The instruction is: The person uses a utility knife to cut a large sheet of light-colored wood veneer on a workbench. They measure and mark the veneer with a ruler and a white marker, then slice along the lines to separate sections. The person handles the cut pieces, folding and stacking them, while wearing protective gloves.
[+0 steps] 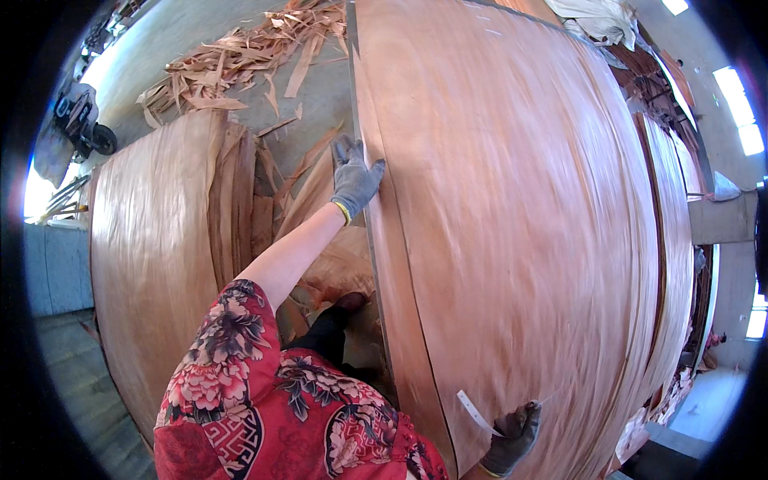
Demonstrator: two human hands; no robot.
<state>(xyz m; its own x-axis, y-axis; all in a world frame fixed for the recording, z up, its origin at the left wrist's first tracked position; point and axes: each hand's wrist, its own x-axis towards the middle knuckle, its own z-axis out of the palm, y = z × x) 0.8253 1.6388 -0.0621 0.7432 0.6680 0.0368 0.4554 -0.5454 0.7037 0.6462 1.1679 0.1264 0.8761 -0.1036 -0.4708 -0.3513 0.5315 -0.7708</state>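
1. Red flowered sleeve [264,392] fills the lower middle, closest to the lens, with the bare left forearm rising out of it toward the upper centre.
2. Veneer sheet [520,224], large, thin and reddish brown, lies flat on a stack and takes up the whole right half; its near edge runs from the top centre down to the bottom centre.
3. Second stack [152,264] of paler veneer stands to the left, well apart from the big sheet, with loose sheets leaning between the two.
4. Scraps [240,56] of torn veneer lie scattered on the concrete floor at the top left.
5. Left hand [354,178], in a grey glove, lies on the sheet's near edge with fingers spread and slightly curled over it, pressing rather than gripping.
6. Right hand [512,436], in a dark glove, rests on the sheet at the bottom edge, closed around a white strip [477,414].
7. That strip is narrow and pale, slanting up and left from the fist, flat against the veneer.
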